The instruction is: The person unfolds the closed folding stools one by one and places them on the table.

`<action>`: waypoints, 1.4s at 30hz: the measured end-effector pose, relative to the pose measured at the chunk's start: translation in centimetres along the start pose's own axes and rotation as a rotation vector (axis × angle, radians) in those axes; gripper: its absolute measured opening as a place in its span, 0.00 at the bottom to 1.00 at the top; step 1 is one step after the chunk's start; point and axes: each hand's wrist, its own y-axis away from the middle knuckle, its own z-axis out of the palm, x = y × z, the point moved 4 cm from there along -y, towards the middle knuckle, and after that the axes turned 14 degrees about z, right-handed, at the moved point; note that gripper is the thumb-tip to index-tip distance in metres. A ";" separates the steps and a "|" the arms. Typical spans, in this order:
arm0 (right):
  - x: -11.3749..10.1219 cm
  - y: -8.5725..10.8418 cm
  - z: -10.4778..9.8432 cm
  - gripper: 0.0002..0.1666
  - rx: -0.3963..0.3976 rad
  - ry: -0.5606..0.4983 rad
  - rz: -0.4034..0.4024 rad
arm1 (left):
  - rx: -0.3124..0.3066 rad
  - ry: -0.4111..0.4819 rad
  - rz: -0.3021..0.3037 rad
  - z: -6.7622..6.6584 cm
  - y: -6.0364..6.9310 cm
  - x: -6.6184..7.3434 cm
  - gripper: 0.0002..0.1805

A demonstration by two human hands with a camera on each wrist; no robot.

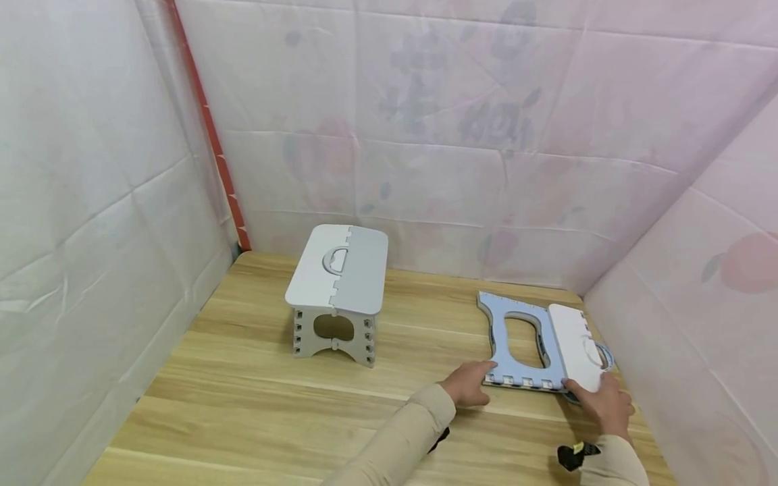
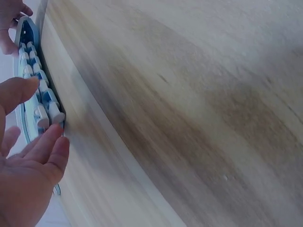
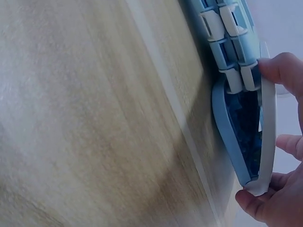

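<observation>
The blue-and-white folding stool (image 1: 573, 341) lies folded almost flat at the right of the wooden table (image 1: 243, 378), my right hand (image 1: 608, 403) gripping its seat end and my left hand (image 1: 469, 385) touching its corner with loose fingers, while the grey-and-white folding stool (image 1: 361, 270) already stands unfolded.

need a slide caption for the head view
Left hand and right hand at a folded blue-and-white stool, a gray-and-white stool standing open on the wooden table.

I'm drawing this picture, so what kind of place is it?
Maybe a screened-off booth: pale, cloth-like, fruit-printed sheets enclose three sides of a light wood-grain surface, where a white-and-grey plastic folding stool stands.
</observation>
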 end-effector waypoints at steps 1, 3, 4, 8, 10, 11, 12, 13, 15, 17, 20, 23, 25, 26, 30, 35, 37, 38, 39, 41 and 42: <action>0.0 0.1 0.0 0.58 0.008 -0.010 0.000 | 0.019 0.000 -0.002 0.0 0.0 0.0 0.37; 0.1 0.2 0.1 0.60 0.009 -0.018 0.010 | 0.058 0.012 -0.023 -0.1 0.0 -0.1 0.37; 0.1 0.3 0.2 0.61 0.007 -0.022 0.018 | 0.073 0.011 -0.034 -0.1 0.1 -0.2 0.36; 0.1 0.6 0.3 0.63 -0.004 -0.031 0.048 | 0.105 0.014 -0.066 -0.3 0.1 -0.2 0.35; 0.1 0.7 0.3 0.63 -0.003 -0.034 0.049 | 0.107 0.019 -0.069 -0.4 0.2 -0.1 0.35; 0.1 0.8 0.2 0.63 -0.004 -0.031 0.046 | 0.108 0.026 -0.070 -0.5 0.2 -0.1 0.35; 0.1 0.8 0.1 0.63 -0.005 -0.029 0.043 | 0.105 0.027 -0.073 -0.6 0.3 0.0 0.35; 0.1 0.8 0.0 0.64 -0.008 -0.027 0.039 | 0.103 0.031 -0.079 -0.6 0.3 0.0 0.35; 0.0 1.0 -0.2 0.64 -0.012 -0.011 0.035 | 0.111 0.049 -0.090 -0.7 0.5 -0.1 0.36; 0.0 1.2 -0.4 0.64 -0.019 0.005 0.028 | 0.122 0.068 -0.095 -0.6 0.6 -0.3 0.36; -0.1 1.5 -0.5 0.64 -0.030 0.014 0.013 | 0.160 0.084 -0.090 -0.7 0.7 -0.6 0.33; 0.0 1.8 -0.7 0.65 -0.034 0.000 -0.011 | 0.186 0.063 -0.083 -0.9 0.8 -0.8 0.28; 0.0 1.9 -0.7 0.65 -0.032 -0.012 -0.026 | 0.203 0.053 -0.086 -1.0 0.8 -1.0 0.27; 0.1 2.0 -0.8 0.66 -0.034 -0.019 -0.031 | 0.207 0.047 -0.090 -1.0 0.8 -1.1 0.26; 0.2 2.2 -0.9 0.66 -0.050 -0.059 -0.035 | 0.235 0.041 -0.106 -0.9 0.8 -1.3 0.26; 0.1 2.4 -1.1 0.67 -0.096 -0.103 -0.022 | 0.286 0.031 -0.119 -1.0 0.8 -1.4 0.15; 0.0 2.5 -1.1 0.66 -0.096 -0.110 -0.029 | 0.300 0.038 -0.132 -1.0 0.8 -1.4 0.12; 0.0 2.5 -1.2 0.66 -0.088 -0.113 -0.037 | 0.306 0.041 -0.136 -1.0 0.8 -1.4 0.12; -0.1 2.5 -1.2 0.65 -0.077 -0.118 -0.046 | 0.312 0.046 -0.144 -1.1 0.9 -1.4 0.12; -0.2 2.5 -1.4 0.65 -0.052 -0.123 -0.055 | 0.322 0.049 -0.159 -1.1 0.9 -1.5 0.13; -0.3 2.5 -1.4 0.65 -0.041 -0.128 -0.057 | 0.329 0.048 -0.166 -1.0 0.9 -1.6 0.14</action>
